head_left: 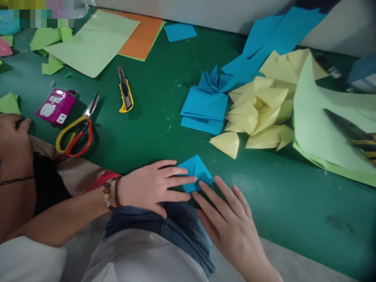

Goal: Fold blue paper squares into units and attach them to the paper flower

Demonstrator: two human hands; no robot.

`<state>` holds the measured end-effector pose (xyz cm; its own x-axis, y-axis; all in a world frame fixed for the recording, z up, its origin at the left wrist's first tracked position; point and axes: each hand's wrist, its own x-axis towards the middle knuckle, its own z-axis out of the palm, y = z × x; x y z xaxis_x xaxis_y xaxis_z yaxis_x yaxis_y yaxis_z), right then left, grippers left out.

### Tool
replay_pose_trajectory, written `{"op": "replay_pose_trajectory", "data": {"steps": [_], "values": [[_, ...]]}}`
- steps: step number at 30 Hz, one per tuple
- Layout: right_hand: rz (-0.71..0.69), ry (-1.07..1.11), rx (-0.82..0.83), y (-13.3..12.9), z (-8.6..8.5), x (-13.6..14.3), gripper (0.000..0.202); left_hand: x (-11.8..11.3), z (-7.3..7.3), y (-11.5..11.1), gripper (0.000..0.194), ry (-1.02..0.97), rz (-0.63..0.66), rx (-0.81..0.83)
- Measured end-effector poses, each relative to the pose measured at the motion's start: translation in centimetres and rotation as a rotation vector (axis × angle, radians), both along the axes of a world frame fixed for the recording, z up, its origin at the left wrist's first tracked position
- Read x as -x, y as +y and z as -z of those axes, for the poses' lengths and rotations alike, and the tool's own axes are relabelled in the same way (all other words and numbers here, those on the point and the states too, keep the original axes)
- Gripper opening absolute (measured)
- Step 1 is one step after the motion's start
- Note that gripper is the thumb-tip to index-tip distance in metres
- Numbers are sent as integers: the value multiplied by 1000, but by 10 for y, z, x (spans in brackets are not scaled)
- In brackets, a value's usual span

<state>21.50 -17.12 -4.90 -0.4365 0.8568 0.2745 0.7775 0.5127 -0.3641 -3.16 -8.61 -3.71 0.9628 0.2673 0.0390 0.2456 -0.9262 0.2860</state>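
Note:
A small blue sheet of paper, with creases and folded edges, lies on the green table near its front edge. My left hand rests flat from the left, its outstretched fingertips on the paper's left part. From the lower right, my right hand reaches in with fingers spread, the fingertips touching the paper's lower right edge. Just beyond the hands sits a folded pale yellow paper piece. Farther back is a stack of folded blue papers.
Yellow folded papers pile up at right, beside a large pale green sheet. Scissors, a yellow utility knife and a purple box-shaped item lie at left. Another person's hand rests at the far left.

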Motion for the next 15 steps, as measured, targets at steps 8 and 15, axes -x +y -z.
{"op": "replay_pose_trajectory", "data": {"steps": [8, 15], "values": [[3, 334, 314, -15, -26, 1, 17, 1, 1, -1, 53, -22, -27, 67], [41, 330, 495, -16, -23, 14, 15, -1, 1, -1, 55, -16, -33, 71]]}}
